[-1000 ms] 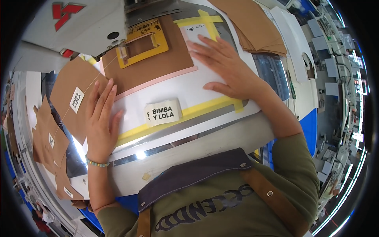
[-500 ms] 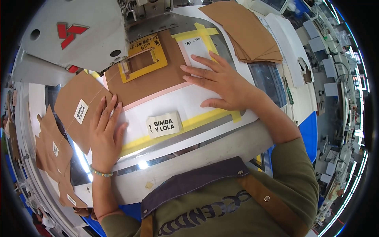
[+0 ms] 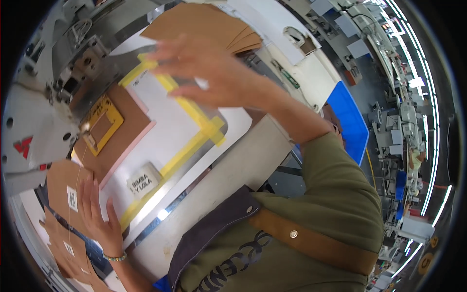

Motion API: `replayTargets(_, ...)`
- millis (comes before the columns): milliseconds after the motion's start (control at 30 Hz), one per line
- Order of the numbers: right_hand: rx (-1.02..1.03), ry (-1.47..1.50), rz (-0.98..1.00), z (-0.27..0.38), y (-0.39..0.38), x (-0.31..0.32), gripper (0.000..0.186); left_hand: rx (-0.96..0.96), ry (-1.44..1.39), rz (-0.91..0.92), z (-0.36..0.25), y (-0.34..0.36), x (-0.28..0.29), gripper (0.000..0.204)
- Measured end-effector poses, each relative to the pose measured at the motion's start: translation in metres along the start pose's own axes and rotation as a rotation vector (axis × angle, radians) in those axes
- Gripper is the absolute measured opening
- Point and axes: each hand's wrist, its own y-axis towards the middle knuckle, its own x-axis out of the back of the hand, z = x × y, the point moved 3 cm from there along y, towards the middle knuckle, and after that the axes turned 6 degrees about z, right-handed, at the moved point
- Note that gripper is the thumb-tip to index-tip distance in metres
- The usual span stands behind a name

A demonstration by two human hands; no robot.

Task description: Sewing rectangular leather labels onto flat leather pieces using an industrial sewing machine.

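My left hand [image 3: 99, 214] lies with fingers stretched out beside a brown panel [image 3: 56, 180] that bears a small white label [image 3: 72, 198]. Its fingertips reach the lower edge of another brown panel [image 3: 121, 145], which lies against pink strips under the sewing machine [image 3: 29, 121]. On that panel rests a yellow frame plate [image 3: 116, 122]. My right hand [image 3: 204, 73], blurred, is raised with spread fingers and nothing in it, near a stack of brown panels [image 3: 189, 22] at the back. A small stack of white labels [image 3: 144, 181] sits on the white template [image 3: 158, 121], right of my left hand.
Yellow tape [image 3: 187, 151] borders the template. Labelled brown pieces [image 3: 61, 238] hang at the lower left, with thread running across them. Beyond my right arm are a green-handled tool [image 3: 286, 74] and a blue bin [image 3: 359, 131]. Rows of workstations stand farther right.
My right hand has lifted off the template and moved toward the stack of brown panels. The view has swung right; my left hand stays by the panels' edges.
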Motion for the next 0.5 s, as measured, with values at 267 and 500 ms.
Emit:
replayTargets(267,-0.003,0.146,0.332,0.084,-0.007,-0.031,0.062,-0.011,-0.300,0.181,-0.053,0.024,-0.006,0.095)
replayTargets(500,0.130,0.087,0.378,0.095,0.016,-0.081,0.073,-0.053,-0.284,0.071,-0.048,0.049,-0.024,0.066)
